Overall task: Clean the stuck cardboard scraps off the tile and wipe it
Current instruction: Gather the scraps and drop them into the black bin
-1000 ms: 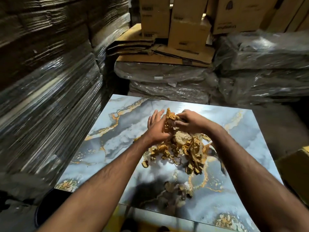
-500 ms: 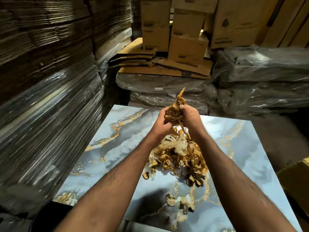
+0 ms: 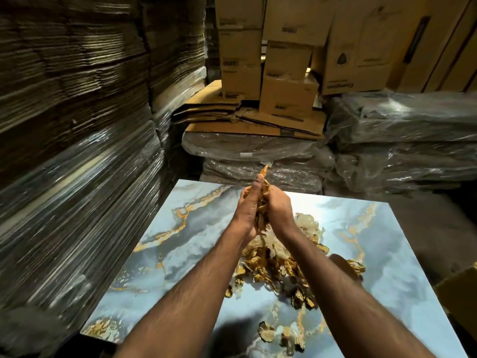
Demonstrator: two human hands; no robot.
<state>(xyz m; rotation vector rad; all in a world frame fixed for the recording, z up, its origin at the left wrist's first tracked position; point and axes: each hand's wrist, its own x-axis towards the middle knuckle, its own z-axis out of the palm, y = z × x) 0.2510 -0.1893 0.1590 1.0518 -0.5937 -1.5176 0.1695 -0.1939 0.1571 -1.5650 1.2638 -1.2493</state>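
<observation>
A glossy blue-grey marble-patterned tile (image 3: 180, 241) with gold veins lies flat in front of me. A heap of brown cardboard scraps (image 3: 273, 267) sits on its middle, and a few loose scraps (image 3: 267, 333) lie nearer its front edge. My left hand (image 3: 246, 210) and my right hand (image 3: 277, 206) are pressed together above the heap, squeezing a bunch of scraps (image 3: 262, 204) between the palms. A scrap tip sticks out above my fingers.
Tall shrink-wrapped stacks of flat cardboard (image 3: 77, 164) stand close along the left. Plastic-wrapped bundles (image 3: 258, 161) and stacked cardboard boxes (image 3: 286, 94) fill the back. Part of a cardboard box (image 3: 462, 293) sits at the right edge, beside dark floor.
Both hands have gathered a bunch of scraps from the heap, lifted it off the tile and closed tighter around it. The view has tilted upward.
</observation>
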